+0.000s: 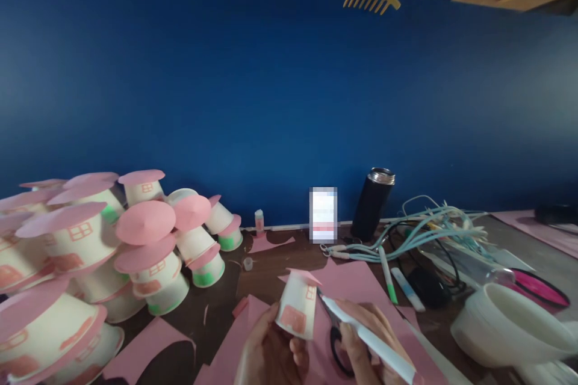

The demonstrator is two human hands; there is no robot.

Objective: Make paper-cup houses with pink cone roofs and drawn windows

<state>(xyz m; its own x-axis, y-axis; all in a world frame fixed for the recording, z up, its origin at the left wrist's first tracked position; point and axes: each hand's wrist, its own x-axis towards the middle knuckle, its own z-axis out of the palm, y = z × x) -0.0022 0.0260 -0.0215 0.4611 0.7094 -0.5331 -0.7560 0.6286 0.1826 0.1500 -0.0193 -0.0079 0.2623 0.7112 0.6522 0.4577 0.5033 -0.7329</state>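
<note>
A white paper cup (pixel 289 298), upside down and slightly tilted, is held by my left hand (pixel 259 346) with fingers wrapped round its lower side. On it are a red window outline and a red filled door, and a pink paper piece shows at its top. My right hand (pixel 372 328) grips a white marker pen (pixel 383 349), its dark tip close to the window side of the cup; whether it touches I cannot tell. Below the pen lies a pair of scissors with a black handle (pixel 336 352), partly hidden by my right hand, on pink paper sheets (pixel 352 280).
Stacked decorated cups with pink paper roofs (pixel 146 222) crowd the left. Behind stand a small glue bottle (pixel 259 224), a lit phone (pixel 323 216) and a black flask (pixel 372 204). Tangled cables (pixel 419 234), a green-capped marker (pixel 388 277) and a white bowl (pixel 510 325) are right.
</note>
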